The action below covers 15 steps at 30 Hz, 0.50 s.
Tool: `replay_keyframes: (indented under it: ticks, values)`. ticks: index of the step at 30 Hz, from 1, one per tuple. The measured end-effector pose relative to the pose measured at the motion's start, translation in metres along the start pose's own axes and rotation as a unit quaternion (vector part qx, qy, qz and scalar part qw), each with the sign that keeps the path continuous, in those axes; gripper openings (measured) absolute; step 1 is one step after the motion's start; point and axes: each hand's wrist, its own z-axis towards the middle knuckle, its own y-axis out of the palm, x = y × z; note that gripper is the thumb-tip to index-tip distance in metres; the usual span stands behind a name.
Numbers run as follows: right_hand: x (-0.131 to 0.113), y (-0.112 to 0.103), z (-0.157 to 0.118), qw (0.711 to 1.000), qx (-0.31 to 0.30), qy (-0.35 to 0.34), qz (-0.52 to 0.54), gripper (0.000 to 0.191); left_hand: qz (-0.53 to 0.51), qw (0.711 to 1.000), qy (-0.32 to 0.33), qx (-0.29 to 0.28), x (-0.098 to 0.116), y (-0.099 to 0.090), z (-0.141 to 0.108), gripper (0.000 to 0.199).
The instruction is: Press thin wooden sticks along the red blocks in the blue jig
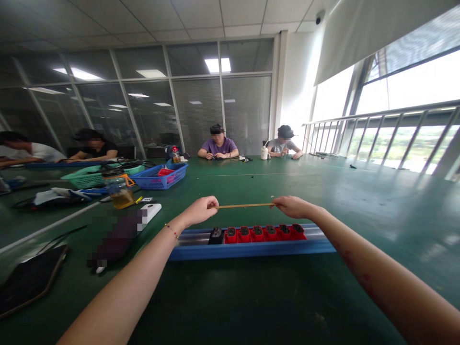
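Between my two hands runs a thin tan strip, straight and level, like a stretched rubber band; I cannot tell its exact kind. My left hand pinches one end, with the fingertips partly turned away. At the other end, my right hand grips it with bent fingers. Just below and nearer to me lies a long blue tray with a metallic inside. A row of several red blocks with dark tops sits in it, and a black block stands at their left end. Neither hand touches the tray.
Left of my arm lie a dark pouch, a white device and a black tablet-like slab. Beyond are a jar of amber liquid, a blue basket and a green basket. Several people sit around the green table.
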Motion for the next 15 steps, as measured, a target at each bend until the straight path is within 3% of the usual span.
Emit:
replay_keyframes:
  ticks: [4, 10, 13, 15]
  values:
    - [-0.014, 0.001, -0.012, 0.998, 0.053, -0.003, -0.044, 0.035, -0.077, 0.995, -0.003, -0.059, 0.029, -0.005, -0.012, 0.035]
    - [-0.022, -0.003, -0.037, 0.997, 0.076, -0.013, -0.019, 0.030, -0.091, 0.994, -0.041, -0.035, 0.033, -0.006, -0.031, 0.039]
    - [-0.009, -0.006, -0.053, 0.996, 0.038, 0.004, 0.086, 0.032, -0.122, 0.989, -0.068, -0.042, 0.028, -0.010, -0.039, 0.037]
    - [0.000, -0.006, -0.061, 0.979, 0.001, -0.004, 0.202, 0.037, -0.141, 0.986, -0.082, -0.045, 0.024, -0.011, -0.041, 0.036]
